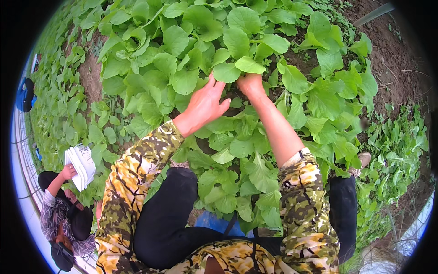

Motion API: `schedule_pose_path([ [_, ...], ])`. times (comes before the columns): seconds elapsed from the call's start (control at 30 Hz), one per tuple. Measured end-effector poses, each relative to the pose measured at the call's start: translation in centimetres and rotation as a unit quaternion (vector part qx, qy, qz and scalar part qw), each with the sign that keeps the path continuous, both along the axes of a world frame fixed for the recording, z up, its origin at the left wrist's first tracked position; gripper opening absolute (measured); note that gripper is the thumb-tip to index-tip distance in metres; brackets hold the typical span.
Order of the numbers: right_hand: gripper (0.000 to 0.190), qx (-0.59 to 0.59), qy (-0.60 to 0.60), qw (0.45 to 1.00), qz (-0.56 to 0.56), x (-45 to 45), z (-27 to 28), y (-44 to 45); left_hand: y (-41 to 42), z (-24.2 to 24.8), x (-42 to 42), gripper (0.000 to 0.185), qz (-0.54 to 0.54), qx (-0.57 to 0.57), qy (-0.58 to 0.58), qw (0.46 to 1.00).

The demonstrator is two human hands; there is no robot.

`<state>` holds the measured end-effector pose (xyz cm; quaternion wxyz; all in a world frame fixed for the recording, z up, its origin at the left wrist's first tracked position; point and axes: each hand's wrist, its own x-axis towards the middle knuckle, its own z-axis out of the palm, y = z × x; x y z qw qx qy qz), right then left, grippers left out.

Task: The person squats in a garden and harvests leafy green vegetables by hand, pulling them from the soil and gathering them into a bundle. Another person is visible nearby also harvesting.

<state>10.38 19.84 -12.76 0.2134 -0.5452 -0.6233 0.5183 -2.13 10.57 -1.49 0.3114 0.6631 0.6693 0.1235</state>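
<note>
Broad-leaved green plants (239,137), apparently leafy mustard greens, grow densely before me and between my legs. My left hand (207,102) reaches in among them with its thumb held away from the fingers. Its fingertips touch or pass under a rounded leaf (226,72), and nothing shows in its palm. Close by on the right, my right hand (251,85) is curled low at the plants' bases. A paler leaf (250,65) covers its fingertips, so whether a stem is gripped there is hidden.
At the left a co-worker (66,219) crouches, one hand holding up white trays or sheets (80,166) that bear writing. Bare soil (393,75) lies at the right, with smaller seedlings (400,144) below it. A blue object (219,224) sits beneath me. A flat strip (373,14) stands at upper right.
</note>
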Motion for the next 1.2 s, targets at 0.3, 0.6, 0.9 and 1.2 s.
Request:
schedule_pose_path([
  [0.3,0.066,0.156,-0.108,0.97,0.151,0.5,0.1,-1.7,-0.5,1.1,0.7,0.04,-0.016,-0.025,-0.046,0.999],
  [0.6,0.066,0.124,-0.048,0.985,0.108,1.1,0.0,-2.4,2.9,-0.6,0.8,0.053,-0.073,0.152,0.146,0.975],
  [0.9,0.065,0.17,-0.038,0.985,-0.014,1.8,0.9,-3.5,1.1,-1.0,-0.8,0.052,-0.083,0.088,0.175,0.977],
  [1.2,0.053,0.083,-0.175,0.981,0.016,-2.5,2.9,2.7,0.5,-1.2,-1.1,0.051,-0.087,0.064,0.161,0.981],
])
